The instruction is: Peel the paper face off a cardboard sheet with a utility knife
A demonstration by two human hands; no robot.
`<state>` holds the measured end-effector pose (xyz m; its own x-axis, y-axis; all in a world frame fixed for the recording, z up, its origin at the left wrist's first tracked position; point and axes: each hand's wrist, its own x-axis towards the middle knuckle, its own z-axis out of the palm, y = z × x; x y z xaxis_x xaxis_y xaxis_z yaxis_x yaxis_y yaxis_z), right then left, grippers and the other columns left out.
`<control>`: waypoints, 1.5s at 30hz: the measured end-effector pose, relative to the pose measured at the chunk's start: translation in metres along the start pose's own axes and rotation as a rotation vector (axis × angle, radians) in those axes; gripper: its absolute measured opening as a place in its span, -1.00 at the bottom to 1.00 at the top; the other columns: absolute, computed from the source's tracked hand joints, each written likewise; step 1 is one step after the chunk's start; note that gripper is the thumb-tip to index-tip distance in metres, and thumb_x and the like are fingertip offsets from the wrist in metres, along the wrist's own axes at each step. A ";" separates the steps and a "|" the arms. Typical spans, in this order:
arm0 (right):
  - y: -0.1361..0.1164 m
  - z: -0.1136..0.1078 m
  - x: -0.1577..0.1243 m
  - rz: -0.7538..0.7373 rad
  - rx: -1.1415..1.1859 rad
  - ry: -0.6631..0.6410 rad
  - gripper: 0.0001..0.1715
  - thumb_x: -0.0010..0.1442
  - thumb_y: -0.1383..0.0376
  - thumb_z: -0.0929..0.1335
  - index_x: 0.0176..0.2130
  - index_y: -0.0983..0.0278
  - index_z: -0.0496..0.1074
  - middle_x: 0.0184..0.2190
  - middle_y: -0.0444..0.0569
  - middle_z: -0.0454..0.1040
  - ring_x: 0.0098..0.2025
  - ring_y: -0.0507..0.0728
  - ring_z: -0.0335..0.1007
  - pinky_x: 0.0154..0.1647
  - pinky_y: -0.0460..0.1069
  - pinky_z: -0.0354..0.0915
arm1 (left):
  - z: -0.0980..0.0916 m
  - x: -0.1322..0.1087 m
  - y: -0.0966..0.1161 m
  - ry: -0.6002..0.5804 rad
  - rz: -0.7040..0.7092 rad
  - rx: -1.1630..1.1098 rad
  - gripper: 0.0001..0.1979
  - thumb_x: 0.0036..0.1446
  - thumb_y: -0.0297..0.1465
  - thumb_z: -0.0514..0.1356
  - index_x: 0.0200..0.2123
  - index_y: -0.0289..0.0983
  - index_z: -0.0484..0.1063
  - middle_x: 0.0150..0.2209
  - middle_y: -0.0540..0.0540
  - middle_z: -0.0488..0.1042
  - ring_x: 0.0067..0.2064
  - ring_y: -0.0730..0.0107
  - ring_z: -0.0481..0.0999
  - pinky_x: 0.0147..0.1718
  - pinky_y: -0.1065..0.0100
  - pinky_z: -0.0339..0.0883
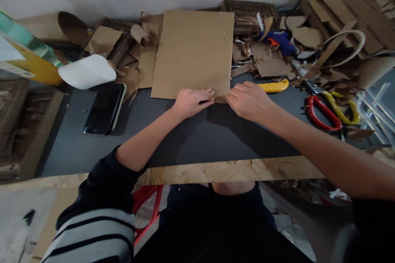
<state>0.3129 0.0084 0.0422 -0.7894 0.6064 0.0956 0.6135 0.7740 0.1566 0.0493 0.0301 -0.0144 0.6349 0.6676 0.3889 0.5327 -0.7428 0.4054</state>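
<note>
"Where's the cardboard sheet [194, 49]?"

"On the dark surface [197, 141], between the loose scraps [270, 59]."

"And the hands?"

"The left hand [193, 102] rests at its near edge, fingers bent; the right hand [248, 100] curls at the near right corner. I can't tell whether either grips it."

"Around them?"

"A yellow handle [274, 86] just beyond the right hand, scissors [329, 111] farther right, a phone [105, 109] to the left."

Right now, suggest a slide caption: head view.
Left hand and right hand touch a flat brown cardboard sheet at its near edge.
</note>
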 end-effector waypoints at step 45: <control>0.042 0.026 -0.041 0.243 0.338 0.255 0.33 0.21 -0.66 -0.12 -0.11 0.20 0.66 -0.27 0.15 0.71 -0.21 0.28 0.63 -0.15 0.09 0.33 | -0.009 -0.007 0.023 0.123 0.295 0.407 -0.66 0.58 -0.45 0.11 0.15 -0.15 0.68 0.14 -0.11 0.76 0.20 0.23 0.76 0.18 0.26 0.67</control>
<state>0.3713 0.0211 0.0189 -0.5766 0.7457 0.3338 0.7201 0.6569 -0.2237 0.0517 0.0085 0.0000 0.7334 0.4094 0.5427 0.5312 -0.8433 -0.0816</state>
